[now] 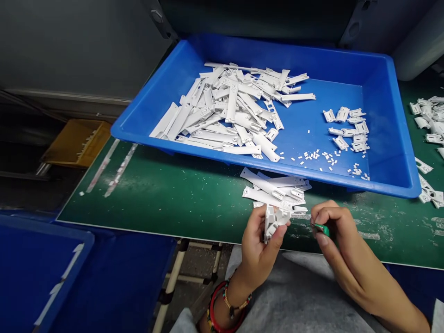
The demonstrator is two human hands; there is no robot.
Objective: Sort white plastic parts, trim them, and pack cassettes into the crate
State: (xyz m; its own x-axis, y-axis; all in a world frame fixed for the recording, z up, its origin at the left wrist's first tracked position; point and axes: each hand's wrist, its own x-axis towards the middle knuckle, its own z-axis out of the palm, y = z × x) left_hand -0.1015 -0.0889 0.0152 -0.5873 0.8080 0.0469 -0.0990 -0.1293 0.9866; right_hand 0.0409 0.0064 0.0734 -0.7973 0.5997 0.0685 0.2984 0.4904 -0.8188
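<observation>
My left hand (258, 247) is closed around a few small white plastic parts (275, 221), held just above the table's front edge. My right hand (338, 245) pinches a small green-handled tool (322, 228) between thumb and fingers; its working end is mostly hidden. A gap separates the tool from the parts in my left hand. Right behind my left hand, a loose pile of long white plastic pieces (274, 187) lies on the table. Beyond it stands a large blue tray (347, 182) heaped with similar long white pieces (222, 106).
Short white clips (347, 127) and tiny white offcuts (319, 158) lie in the tray's right half. More white parts (432, 115) sit on the green table (156, 194) at far right. A yellow bin (78, 143) and another blue tray (38, 263) are to the left.
</observation>
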